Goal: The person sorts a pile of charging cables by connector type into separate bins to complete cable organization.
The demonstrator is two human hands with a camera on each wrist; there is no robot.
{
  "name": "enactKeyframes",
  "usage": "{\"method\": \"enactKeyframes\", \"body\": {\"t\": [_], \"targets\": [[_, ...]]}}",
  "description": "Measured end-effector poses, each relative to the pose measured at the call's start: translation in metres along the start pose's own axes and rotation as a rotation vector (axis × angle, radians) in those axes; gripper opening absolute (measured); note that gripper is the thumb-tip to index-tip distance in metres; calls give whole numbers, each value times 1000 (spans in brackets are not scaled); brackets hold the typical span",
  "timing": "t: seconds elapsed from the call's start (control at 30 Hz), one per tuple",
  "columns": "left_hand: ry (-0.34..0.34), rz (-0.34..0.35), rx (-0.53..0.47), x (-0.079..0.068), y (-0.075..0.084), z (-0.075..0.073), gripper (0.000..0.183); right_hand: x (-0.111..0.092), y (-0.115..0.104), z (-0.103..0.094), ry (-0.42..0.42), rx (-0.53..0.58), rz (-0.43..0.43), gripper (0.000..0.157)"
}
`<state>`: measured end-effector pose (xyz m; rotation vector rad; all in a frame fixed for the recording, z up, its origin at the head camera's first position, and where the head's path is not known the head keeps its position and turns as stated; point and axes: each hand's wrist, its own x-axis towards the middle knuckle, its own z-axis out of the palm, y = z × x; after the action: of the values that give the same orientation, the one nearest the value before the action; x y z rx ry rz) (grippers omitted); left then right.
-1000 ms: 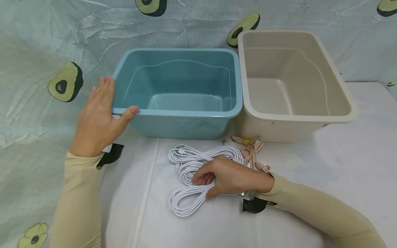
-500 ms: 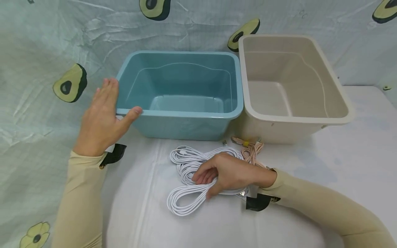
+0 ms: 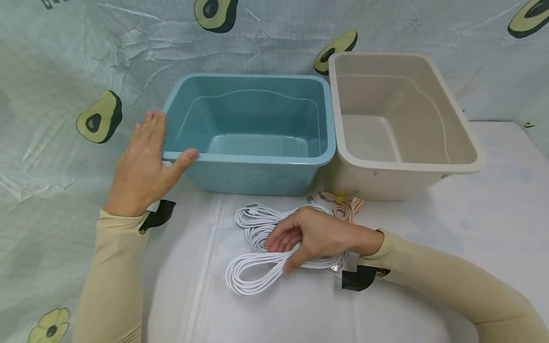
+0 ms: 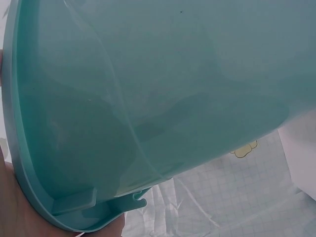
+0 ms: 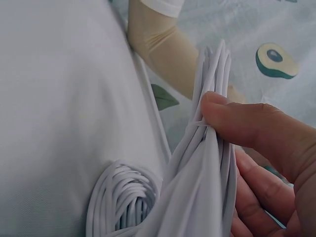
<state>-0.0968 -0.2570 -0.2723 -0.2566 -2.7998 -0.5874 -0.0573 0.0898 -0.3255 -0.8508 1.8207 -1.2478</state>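
My right hand (image 3: pixel 319 233) pinches a coiled white cable (image 3: pixel 253 281) between thumb and fingers; in the right wrist view the thumb presses on the bundled strands (image 5: pixel 212 113). Another white cable coil (image 3: pixel 255 216) lies just behind it on the white-covered table. A beige-pink cable bundle (image 3: pixel 348 207) with a yellow tie sits beyond the hand, partly hidden by it. My left hand (image 3: pixel 141 166) rests with straight fingers on the left front corner of the blue bin (image 3: pixel 257 159), thumb over the rim. The left wrist view shows the bin's outer wall (image 4: pixel 173 98) close up.
A beige bin (image 3: pixel 411 166) stands against the blue bin's right side. Both bins have nothing inside that shows. Behind them hangs an avocado-print cloth (image 3: pixel 150 47). The white tabletop (image 3: pixel 472 214) extends to the right and front.
The gripped white cable coil has shifted slightly left and up with my right hand. The left hand stays on the blue bin's corner. The head view has tilted slightly.
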Motion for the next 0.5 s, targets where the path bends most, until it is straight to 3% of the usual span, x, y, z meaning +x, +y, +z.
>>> {"method": "enactKeyframes", "body": {"t": [0.5], "targets": [[8,-3,-6,1,-1,1,108,-4,-25,-15,68,64,-51,54]]}}
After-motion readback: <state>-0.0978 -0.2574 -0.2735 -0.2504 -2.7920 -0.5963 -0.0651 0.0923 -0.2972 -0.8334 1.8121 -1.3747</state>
